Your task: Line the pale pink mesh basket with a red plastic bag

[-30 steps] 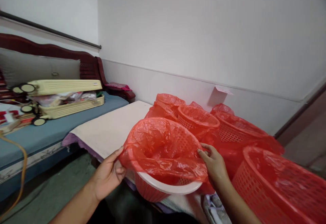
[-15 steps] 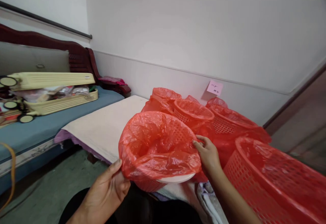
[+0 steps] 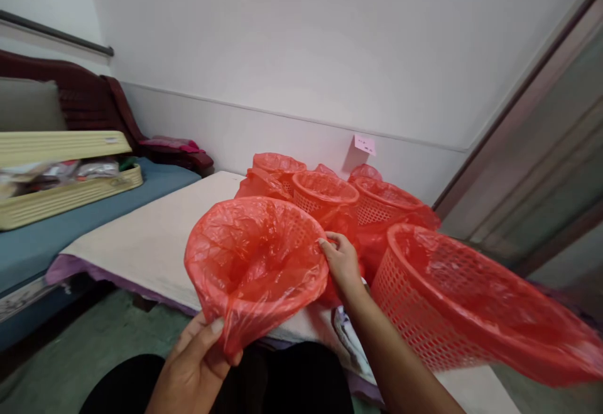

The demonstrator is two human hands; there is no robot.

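Note:
A basket lined with a thin red plastic bag [image 3: 254, 257] is tilted toward me over the near edge of a low cream-covered platform [image 3: 155, 244]. My left hand [image 3: 198, 357] is below it, thumb and fingers pinched on the bag's gathered lower edge. My right hand [image 3: 342, 260] grips the bag at the basket's right rim. The bag covers the whole rim and the basket's sides.
Several more red mesh baskets [image 3: 325, 194] with red bags stand behind, against the wall. A large red basket [image 3: 438, 294] lies on its side at right. An open cream suitcase [image 3: 61, 175] rests on a blue-covered sofa [image 3: 28, 244] at left. A door frame [image 3: 522, 93] rises at right.
The bag's front edge has been pulled down over the basket's white rim, which no longer shows. My left hand dropped below the basket, gathering the plastic. The view swung right.

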